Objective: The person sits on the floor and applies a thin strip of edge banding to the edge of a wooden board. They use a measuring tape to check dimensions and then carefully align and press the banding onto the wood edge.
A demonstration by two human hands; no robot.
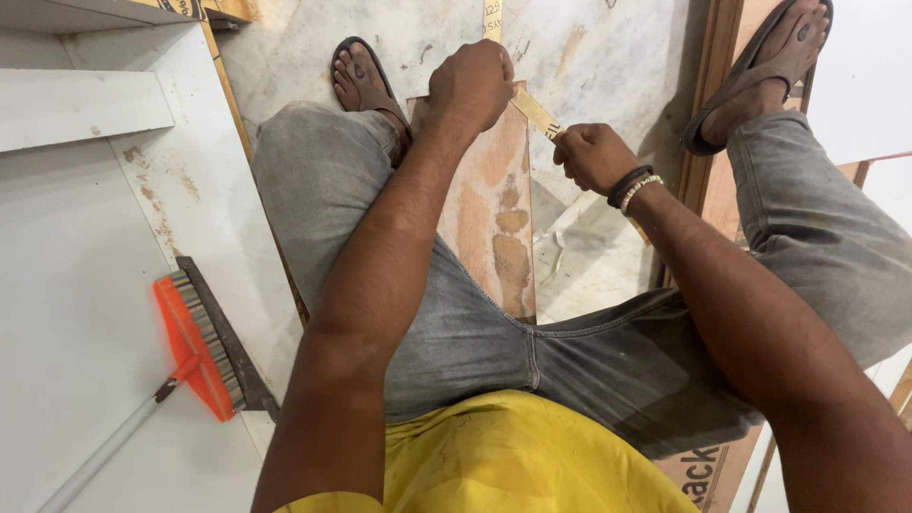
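Observation:
I sit with my legs apart over a brown plywood board that stands on edge between my knees. My left hand is closed over the board's top end. My right hand pinches a thin yellowish strip that runs along the board's upper edge toward the left hand; the same kind of strip continues up the floor. A black band and a beaded bracelet circle my right wrist.
An orange push broom with a pale handle lies on the white panel at my left. Wooden boards lie under my right foot. Marble floor shows ahead. A cardboard piece sits beneath my right thigh.

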